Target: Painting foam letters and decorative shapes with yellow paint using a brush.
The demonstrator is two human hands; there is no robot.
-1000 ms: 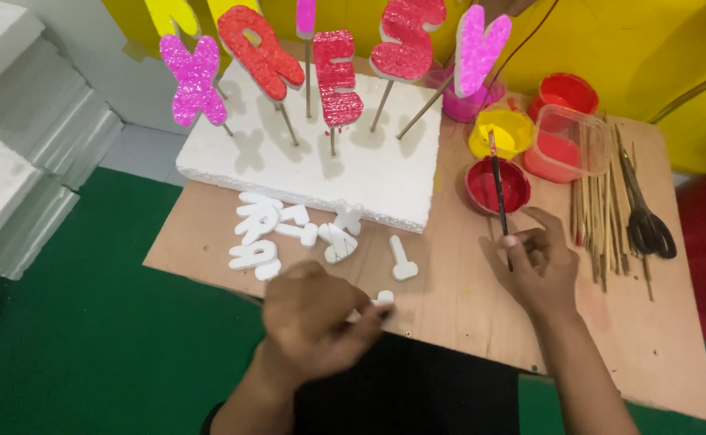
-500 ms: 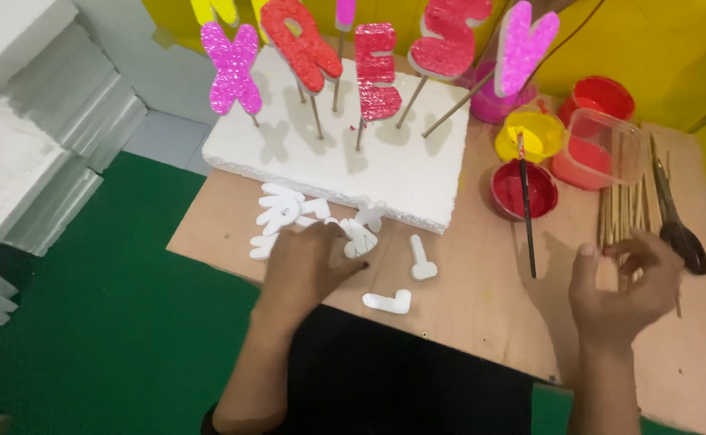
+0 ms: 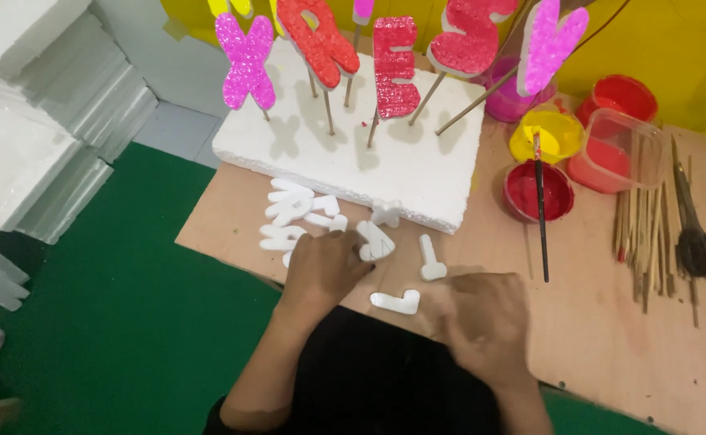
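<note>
Foam slabs [image 3: 31, 153]: they are lying stacked at your far left, off the board, so the raw stock is staying clear of the wet colours.

Green floor [image 3: 127, 322]: it is showing below and left of the wooden board [image 3: 610, 338] you are working over.

White foam letters [image 3: 292, 213]: the unpainted cut-outs are lying flat in a loose heap at the board's left front edge, just below the foam block, all within easy reach.

Left hand [image 3: 325, 270]: you are laying it palm-down on the near edge of that heap, fingers curled over the pieces. Whether it is pinching one I cannot tell; the knuckles are hiding the fingertips.

L-shaped letter [image 3: 395, 302]: it is lying alone between your two hands, apart from the heap.

Foam block [image 3: 401, 161]: it is serving as a drying stand, the glittered letters [image 3: 393, 64] in pink and red standing upright on sticks stuck into it so no painted face is touching anything.

Right hand [image 3: 482, 318]: it is blurring near the board's front edge, just right of the L-shaped letter. It is looking flat and loosely spread, with nothing visibly held.

Paint cups [image 3: 538, 189]: red, yellow and pink are sitting right of the block, a brush [image 3: 540, 209] resting across the red one.

Bamboo sticks [image 3: 643, 234]: they are lying bundled at the right, scissors [image 3: 699, 242] beside them.
</note>
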